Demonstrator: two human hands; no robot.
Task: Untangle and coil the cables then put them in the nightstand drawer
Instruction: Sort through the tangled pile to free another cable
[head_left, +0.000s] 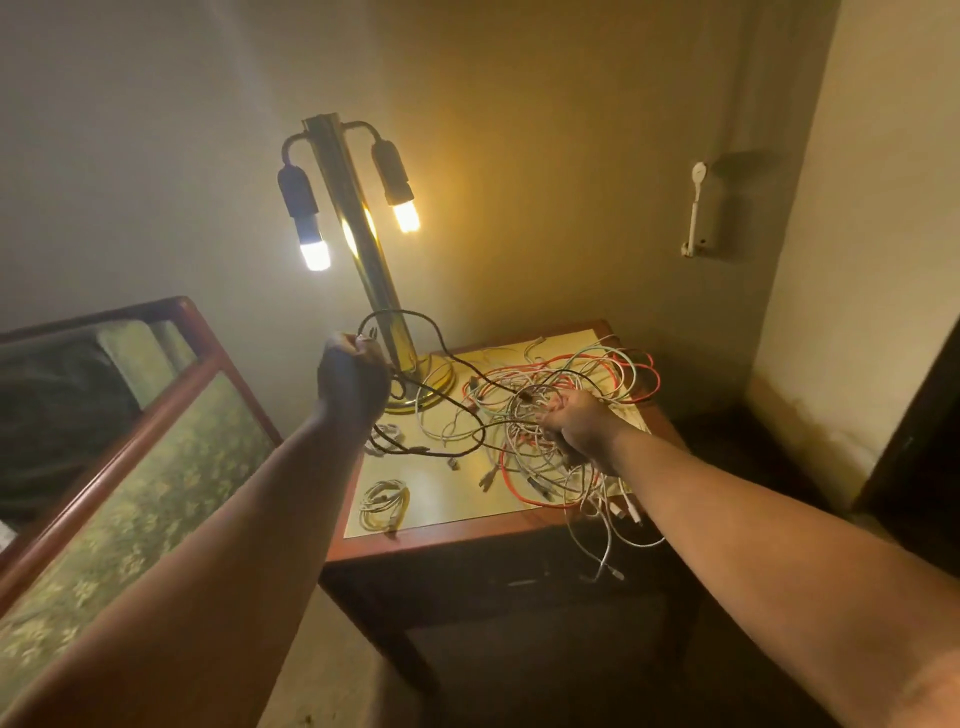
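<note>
A tangle of white, red and pale green cables (582, 395) covers the right half of the nightstand top (457, 499), with several ends hanging over its front edge. My left hand (353, 379) is raised in a fist and grips a black cable (441, 338) that loops up past the lamp and runs down into the tangle. My right hand (571, 421) lies in the middle of the tangle, fingers curled round a bunch of cables. A coiled white cable (385, 503) lies at the front left of the top. The nightstand drawer (519, 582) front is dark and closed.
A brass lamp (363, 228) with two lit bulbs stands at the back left of the nightstand, its base close to my left hand. A padded wooden headboard (130, 415) is on the left. A white wall fitting (696, 213) hangs on the right.
</note>
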